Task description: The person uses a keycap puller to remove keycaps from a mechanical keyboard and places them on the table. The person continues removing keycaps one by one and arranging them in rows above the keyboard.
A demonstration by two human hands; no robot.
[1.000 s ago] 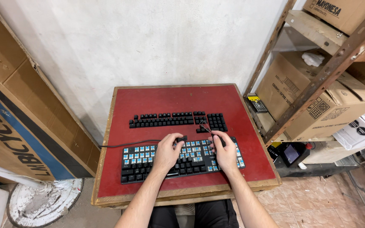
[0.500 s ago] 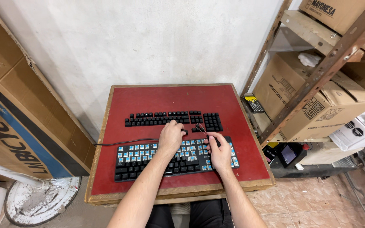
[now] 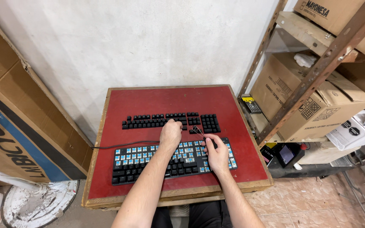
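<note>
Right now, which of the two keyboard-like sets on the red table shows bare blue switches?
The nearer keyboard, under both hands, with a cable: many caps are off, exposing blue switches. The farther set of keycaps is all black.

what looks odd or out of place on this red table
The black keyboard nearest the person has many keycaps missing, exposing light blue switches. The removed black keycaps lie in keyboard-shaped rows behind it. The right hand holds a wire puller.
</note>
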